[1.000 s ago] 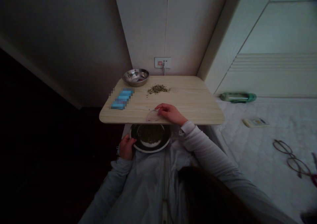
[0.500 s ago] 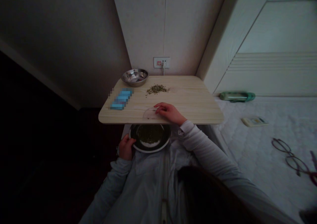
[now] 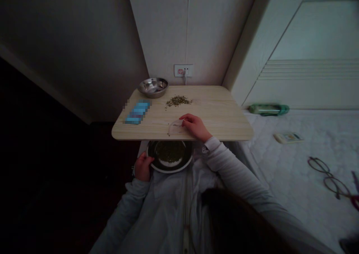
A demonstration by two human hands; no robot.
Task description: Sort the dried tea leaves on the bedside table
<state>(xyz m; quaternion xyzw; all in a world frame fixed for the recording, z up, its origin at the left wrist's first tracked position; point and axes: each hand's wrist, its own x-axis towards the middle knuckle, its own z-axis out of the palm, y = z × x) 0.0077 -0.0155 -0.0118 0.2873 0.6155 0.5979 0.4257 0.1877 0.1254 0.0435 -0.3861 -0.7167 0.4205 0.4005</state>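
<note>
My left hand (image 3: 143, 167) is closed on the left rim of a metal bowl (image 3: 171, 169) in my lap, with the thumb over the edge. Small green grains (image 3: 169, 151), perhaps mung beans, cover part of the bowl's bottom. At the table's near edge my right hand (image 3: 195, 127) is bent, its fingertips gripping the right side of a clear, thin round piece (image 3: 174, 129), seemingly plastic. A few dark specks lie on and beside that piece. Farther back, a loose pile of similar grains (image 3: 178, 101) is spread on the wooden table (image 3: 218, 113).
A steel bowl (image 3: 153, 88) stands at the table's back left, behind a blurred blue phone-like object (image 3: 138, 112). A wall socket (image 3: 183, 70) holds a plug. Right, on the quilted bed, lie a green bottle (image 3: 268, 109), a pale flat object (image 3: 288, 137) and glasses (image 3: 332, 182).
My right hand has shifted slightly right, and the clear round piece has moved right with it. My left hand and the bowl in my lap stay in place.
</note>
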